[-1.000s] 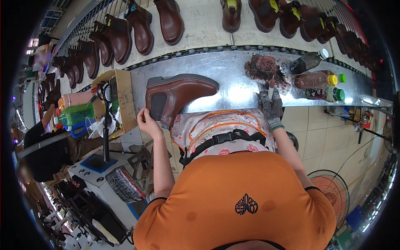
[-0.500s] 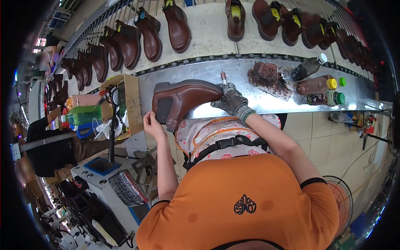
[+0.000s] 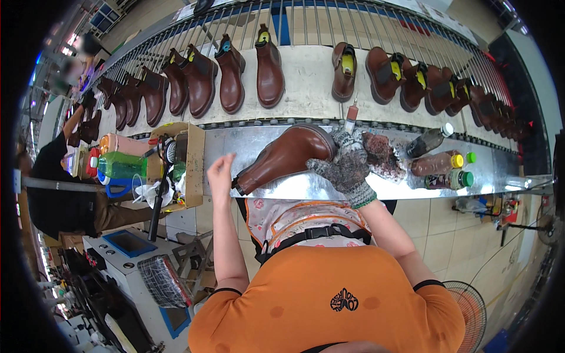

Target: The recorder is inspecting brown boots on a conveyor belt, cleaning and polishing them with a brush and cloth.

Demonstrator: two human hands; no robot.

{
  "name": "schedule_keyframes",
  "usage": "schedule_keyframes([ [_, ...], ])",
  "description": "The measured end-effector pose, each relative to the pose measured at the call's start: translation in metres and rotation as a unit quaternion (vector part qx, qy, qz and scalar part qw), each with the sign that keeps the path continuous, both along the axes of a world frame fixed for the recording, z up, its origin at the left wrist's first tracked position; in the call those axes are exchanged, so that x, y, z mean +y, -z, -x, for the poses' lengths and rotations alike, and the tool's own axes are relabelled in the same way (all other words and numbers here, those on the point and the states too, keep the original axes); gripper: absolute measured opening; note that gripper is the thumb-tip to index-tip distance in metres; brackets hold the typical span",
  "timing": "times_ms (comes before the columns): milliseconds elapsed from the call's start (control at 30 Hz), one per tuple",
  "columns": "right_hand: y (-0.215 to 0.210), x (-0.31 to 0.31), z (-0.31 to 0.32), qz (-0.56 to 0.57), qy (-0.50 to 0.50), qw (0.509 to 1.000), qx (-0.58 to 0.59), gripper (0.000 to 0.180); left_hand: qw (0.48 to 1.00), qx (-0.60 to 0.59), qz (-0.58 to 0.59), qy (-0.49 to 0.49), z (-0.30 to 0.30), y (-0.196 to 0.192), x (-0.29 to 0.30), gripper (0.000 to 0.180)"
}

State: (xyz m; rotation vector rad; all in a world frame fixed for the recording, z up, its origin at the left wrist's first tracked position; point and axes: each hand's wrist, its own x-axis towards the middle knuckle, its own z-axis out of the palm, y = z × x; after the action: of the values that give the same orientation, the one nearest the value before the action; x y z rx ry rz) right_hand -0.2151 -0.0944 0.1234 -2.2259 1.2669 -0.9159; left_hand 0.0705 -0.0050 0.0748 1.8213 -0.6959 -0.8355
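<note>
A brown ankle boot lies on its side on the metal bench, toe pointing up and right. My right hand, in a stained knit glove, rests over the boot's toe. A thin tube-like applicator with a red band sticks up from that fist. My left hand is bare, with its fingers apart. It hovers just left of the boot's heel and holds nothing.
A dirty rag and three bottles lie right of the boot. A cardboard box of tools and a green bottle stand to the left. Brown boots line the conveyor behind. Another person works far left.
My right hand came from the rag to the boot's toe. The boot turned and shifted right. My left hand let go of the heel and opened.
</note>
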Motion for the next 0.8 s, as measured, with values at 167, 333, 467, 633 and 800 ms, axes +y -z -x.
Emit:
schedule_keyframes([
  [167,-0.008,-0.004,-0.019,0.007,-0.014,1.000,0.005,0.060,0.932,-0.306,0.146,0.129,0.066,-0.084,-0.022,0.033],
  [333,-0.007,-0.010,-0.033,0.016,-0.056,0.997,-0.050,0.057,0.904,-0.360,0.130,0.188,0.097,-0.102,-0.035,0.050],
  [467,-0.011,-0.011,-0.039,0.012,-0.068,0.996,-0.059,0.055,0.898,-0.382,0.090,0.201,0.099,-0.111,-0.042,0.054],
  [633,-0.015,-0.012,-0.042,0.012,-0.072,0.996,-0.059,0.055,0.892,-0.388,0.070,0.220,0.097,-0.115,-0.046,0.051],
  [800,-0.010,-0.013,-0.042,-0.009,-0.094,0.994,-0.051,0.057,0.882,-0.411,0.079,0.218,0.098,-0.116,-0.045,0.047],
])
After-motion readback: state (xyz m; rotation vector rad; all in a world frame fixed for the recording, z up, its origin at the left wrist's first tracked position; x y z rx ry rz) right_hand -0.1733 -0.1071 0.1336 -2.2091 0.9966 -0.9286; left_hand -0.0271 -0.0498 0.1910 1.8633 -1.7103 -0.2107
